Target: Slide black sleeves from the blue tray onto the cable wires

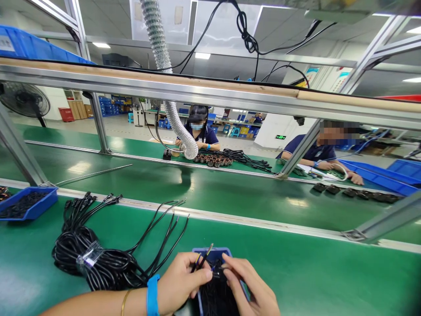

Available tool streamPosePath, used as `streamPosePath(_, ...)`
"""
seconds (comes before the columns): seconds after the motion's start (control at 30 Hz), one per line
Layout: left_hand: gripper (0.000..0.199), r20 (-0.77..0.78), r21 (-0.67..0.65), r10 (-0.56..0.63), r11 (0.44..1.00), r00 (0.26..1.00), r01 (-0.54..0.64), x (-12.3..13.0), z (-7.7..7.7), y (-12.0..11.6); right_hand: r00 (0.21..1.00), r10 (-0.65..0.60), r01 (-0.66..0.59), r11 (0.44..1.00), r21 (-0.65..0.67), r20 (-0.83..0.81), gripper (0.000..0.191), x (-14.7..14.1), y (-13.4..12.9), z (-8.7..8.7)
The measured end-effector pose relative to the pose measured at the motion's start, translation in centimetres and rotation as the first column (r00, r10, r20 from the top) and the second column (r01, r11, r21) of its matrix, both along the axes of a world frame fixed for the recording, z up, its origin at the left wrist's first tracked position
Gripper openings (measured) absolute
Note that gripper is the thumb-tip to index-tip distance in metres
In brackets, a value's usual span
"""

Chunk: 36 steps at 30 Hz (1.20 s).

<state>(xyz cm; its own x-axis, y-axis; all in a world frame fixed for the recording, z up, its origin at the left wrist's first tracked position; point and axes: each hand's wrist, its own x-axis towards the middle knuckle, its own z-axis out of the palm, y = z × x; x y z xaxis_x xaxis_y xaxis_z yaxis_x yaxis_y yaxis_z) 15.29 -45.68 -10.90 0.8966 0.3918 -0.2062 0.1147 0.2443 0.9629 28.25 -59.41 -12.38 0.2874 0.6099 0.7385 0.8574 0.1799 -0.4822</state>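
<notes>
My left hand (184, 278) is closed round a black cable (206, 254), whose end with thin coloured wires sticks up between thumb and fingers. My right hand (250, 283) has thumb and fingers brought together at a small dark part (217, 273) close to my left thumb tip; its exact kind is too small to tell. Both hands are above a blue bin (213, 251) full of small black pieces. To the left lies a coiled bundle of black cables (95, 259) bound with clear wrap, several loose ends reaching toward the bench rail.
A blue tray of black parts (28, 204) stands at the far left. A metal rail (197, 214) and frame posts divide my bench from a green conveyor (158, 184). Beyond it, two people work near copper coils (213, 160) and black cables. A flexible silver duct (164, 57) hangs down.
</notes>
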Motion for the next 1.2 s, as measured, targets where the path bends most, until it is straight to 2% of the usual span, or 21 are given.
streamPosePath(0.07, 0.041, -0.019, -0.004, 0.005, 1.0, 1.0, -0.005, -0.1, 0.3, 0.0, 1.0, -0.026, 0.025, 0.999, 0.035, 0.011, 0.028, -0.2, 0.1, 0.4)
streamPosePath(0.23, 0.031, -0.074, 0.0, -0.012, 1.0, 0.997, 0.012, -0.1, 0.2, 0.0, 0.997, 0.034, -0.037, 0.998, 0.049, 0.071, 0.026, -0.8, 0.4, 1.4)
streamPosePath(0.5, 0.016, -0.061, 0.076, -0.013, 0.997, 0.998, 0.017, -0.4, 0.6, -0.1, 0.979, 0.096, -0.094, 0.995, -0.017, 0.182, 0.03, -0.6, 0.2, 1.6)
streamPosePath(0.7, 0.016, -0.034, 0.093, -0.014, 0.996, 0.999, 0.017, -0.3, 0.7, -0.1, 0.98, 0.062, -0.061, 0.998, -0.015, 0.189, 0.03, -0.4, -0.2, 1.8)
streamPosePath(0.87, 0.014, -0.036, 0.092, -0.037, 0.995, 0.999, 0.04, -0.2, 0.6, -0.1, 0.976, 0.124, -0.118, 0.992, -0.043, 0.179, 0.029, -0.6, 0.0, 1.9)
streamPosePath(1.03, 0.013, -0.039, 0.1, -0.028, 0.994, 0.999, 0.032, -0.3, 0.5, 0.0, 0.979, 0.098, -0.095, 0.995, -0.03, 0.177, 0.029, -0.3, -0.1, 1.8)
streamPosePath(1.2, 0.014, -0.04, 0.086, -0.045, 0.995, 0.998, 0.048, -0.3, 0.3, -0.1, 0.979, 0.13, -0.122, 0.991, -0.059, 0.16, 0.029, -0.6, 0.1, 2.0)
